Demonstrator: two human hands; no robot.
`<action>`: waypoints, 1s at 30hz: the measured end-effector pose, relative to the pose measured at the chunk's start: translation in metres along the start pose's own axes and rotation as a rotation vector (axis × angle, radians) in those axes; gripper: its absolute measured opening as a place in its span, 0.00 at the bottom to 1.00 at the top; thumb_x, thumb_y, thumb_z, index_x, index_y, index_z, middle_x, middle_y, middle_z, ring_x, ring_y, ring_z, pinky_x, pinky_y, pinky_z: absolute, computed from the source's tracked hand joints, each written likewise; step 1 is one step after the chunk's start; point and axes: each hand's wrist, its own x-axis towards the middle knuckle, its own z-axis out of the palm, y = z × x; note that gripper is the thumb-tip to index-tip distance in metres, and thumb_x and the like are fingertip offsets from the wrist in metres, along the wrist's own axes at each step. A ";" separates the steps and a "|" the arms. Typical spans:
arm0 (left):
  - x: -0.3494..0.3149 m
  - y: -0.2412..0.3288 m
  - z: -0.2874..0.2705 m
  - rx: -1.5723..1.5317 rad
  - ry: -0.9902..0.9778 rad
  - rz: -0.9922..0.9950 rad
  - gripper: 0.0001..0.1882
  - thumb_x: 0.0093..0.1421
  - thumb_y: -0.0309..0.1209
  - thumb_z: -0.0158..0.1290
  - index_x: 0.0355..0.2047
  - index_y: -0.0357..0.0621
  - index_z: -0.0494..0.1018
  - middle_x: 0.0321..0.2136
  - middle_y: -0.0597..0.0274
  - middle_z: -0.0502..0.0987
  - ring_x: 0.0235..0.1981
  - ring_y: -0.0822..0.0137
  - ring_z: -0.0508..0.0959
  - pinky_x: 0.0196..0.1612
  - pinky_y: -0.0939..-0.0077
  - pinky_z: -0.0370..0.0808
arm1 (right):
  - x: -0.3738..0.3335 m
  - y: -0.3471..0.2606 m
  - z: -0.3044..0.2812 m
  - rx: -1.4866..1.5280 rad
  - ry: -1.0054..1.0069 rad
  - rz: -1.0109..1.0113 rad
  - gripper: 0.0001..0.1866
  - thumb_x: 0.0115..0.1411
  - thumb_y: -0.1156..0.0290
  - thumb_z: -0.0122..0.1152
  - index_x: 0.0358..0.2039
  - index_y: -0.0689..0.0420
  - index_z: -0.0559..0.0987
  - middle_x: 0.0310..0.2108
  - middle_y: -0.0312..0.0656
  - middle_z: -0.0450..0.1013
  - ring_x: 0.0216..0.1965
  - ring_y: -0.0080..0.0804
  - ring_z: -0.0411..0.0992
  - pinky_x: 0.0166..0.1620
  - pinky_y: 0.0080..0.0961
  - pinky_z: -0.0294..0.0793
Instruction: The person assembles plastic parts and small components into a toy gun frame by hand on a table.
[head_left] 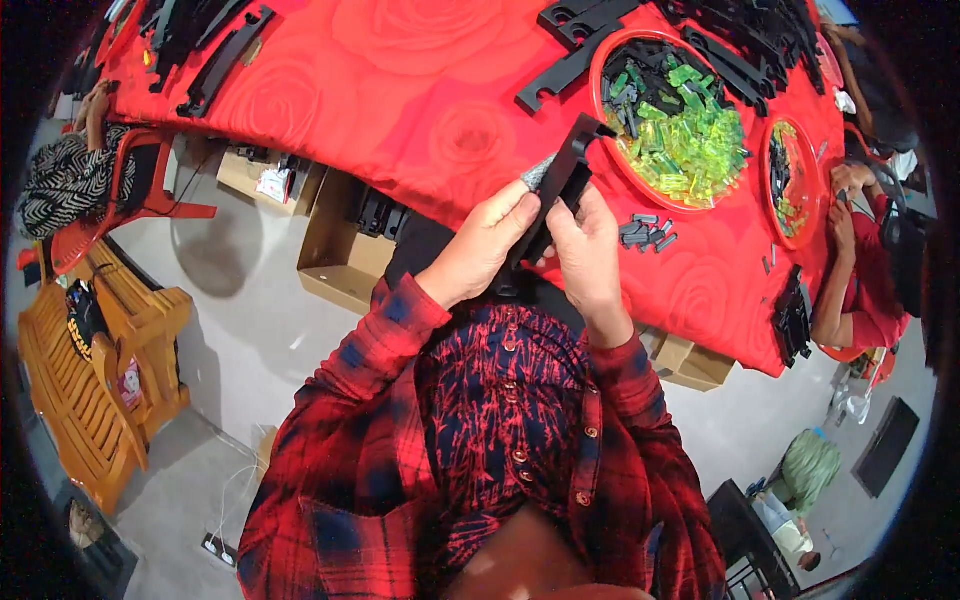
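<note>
A long black plastic part (566,160) with a notched upper end is held tilted over the table's near edge. My left hand (487,240) is closed round its left side, thumb along its face. From the right, my right hand (588,245) presses its fingers against the same part; whether a small piece sits under those fingertips is hidden. Just right of my hands, several small dark grey pieces (648,233) lie loose on the red cloth. Beyond them a red round tray (597,75) holds yellow-green translucent pieces (690,145) and black ones.
More long black parts (575,60) lie at the table's far side and left (228,62). A second red tray (822,190) is at the right, near a co-worker's arm (840,240). Cardboard boxes (335,285) stand under the table edge; a wooden bench (90,370) is at left.
</note>
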 end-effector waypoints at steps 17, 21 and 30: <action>0.009 -0.001 0.008 -0.196 0.086 0.028 0.22 0.74 0.37 0.43 0.65 0.44 0.62 0.50 0.68 0.74 0.49 0.75 0.74 0.54 0.75 0.73 | 0.001 0.011 0.000 -0.106 -0.006 -0.147 0.12 0.64 0.76 0.56 0.48 0.61 0.72 0.37 0.32 0.71 0.36 0.18 0.67 0.40 0.20 0.70; 0.009 -0.007 0.005 -0.256 0.054 0.028 0.22 0.74 0.37 0.43 0.65 0.45 0.62 0.52 0.68 0.74 0.51 0.73 0.74 0.56 0.75 0.72 | 0.000 0.015 0.000 -0.035 0.026 -0.104 0.14 0.60 0.79 0.56 0.47 0.62 0.72 0.36 0.33 0.71 0.34 0.19 0.67 0.39 0.20 0.70; 0.006 -0.012 0.001 -0.180 0.106 0.014 0.24 0.75 0.37 0.41 0.68 0.44 0.59 0.58 0.64 0.71 0.58 0.69 0.72 0.61 0.70 0.68 | 0.002 0.008 0.005 0.022 0.090 -0.067 0.10 0.60 0.77 0.58 0.43 0.64 0.75 0.33 0.33 0.73 0.33 0.18 0.68 0.37 0.19 0.69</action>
